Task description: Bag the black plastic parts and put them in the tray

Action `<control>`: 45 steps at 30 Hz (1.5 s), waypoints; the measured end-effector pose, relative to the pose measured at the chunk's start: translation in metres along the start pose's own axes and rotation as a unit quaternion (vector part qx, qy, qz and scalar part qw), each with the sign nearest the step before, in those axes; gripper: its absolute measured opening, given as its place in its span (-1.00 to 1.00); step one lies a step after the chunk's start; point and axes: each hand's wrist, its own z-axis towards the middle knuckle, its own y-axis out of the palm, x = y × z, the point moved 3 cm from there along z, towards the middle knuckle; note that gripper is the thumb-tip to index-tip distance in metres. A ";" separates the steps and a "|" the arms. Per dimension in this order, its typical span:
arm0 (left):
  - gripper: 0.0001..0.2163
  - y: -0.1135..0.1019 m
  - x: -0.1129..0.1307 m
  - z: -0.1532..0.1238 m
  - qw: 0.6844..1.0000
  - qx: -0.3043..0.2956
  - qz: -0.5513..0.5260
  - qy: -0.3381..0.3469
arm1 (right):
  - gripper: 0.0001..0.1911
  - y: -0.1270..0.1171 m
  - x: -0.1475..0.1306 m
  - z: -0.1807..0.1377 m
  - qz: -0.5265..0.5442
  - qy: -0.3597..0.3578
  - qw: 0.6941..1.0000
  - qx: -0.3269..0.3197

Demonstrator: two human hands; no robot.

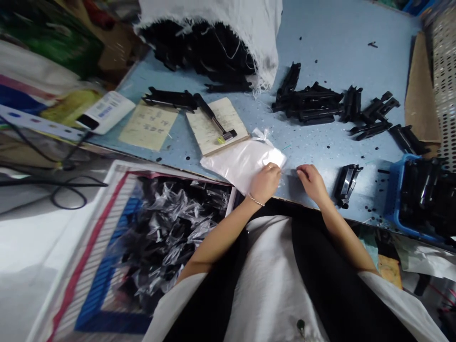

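Note:
My left hand (266, 183), with a beaded bracelet at its wrist, is closed at the right edge of a stack of clear plastic bags (231, 166). Its fingertips appear to pinch the plastic there; a shiny patch of it catches the light. To the right, my right hand (312, 181) hovers close to the table's front edge. Its thumb and fingers are pressed together, and I cannot make out anything between them. A single black plastic part (347, 184) lies just right of that hand.
A hammer (217, 121) rests on a wooden block (203, 123) behind the bags. Black parts (308, 102) are heaped at the back, more under a white woven sack (228, 19). A blue basket (395, 190) stands right; a crate of bagged parts (171, 213) is below left.

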 end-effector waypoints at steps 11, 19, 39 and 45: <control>-0.75 -0.027 -0.030 -0.002 0.929 0.063 -0.354 -0.090 | -0.71 0.030 -0.021 0.007 0.112 0.049 0.991 -0.049; -0.84 -0.047 -0.007 -0.019 0.979 0.047 -0.199 0.019 | -0.57 -0.112 0.021 -0.025 -0.291 -0.098 0.952 -0.007; -0.30 -0.023 0.020 -0.034 0.993 0.005 -0.070 0.092 | -0.56 0.006 -0.007 -0.072 0.490 0.274 0.778 -0.281; -0.31 -0.020 0.058 -0.059 0.964 -0.108 -0.036 0.242 | -0.68 0.010 -0.022 -0.047 0.238 0.156 0.956 -0.070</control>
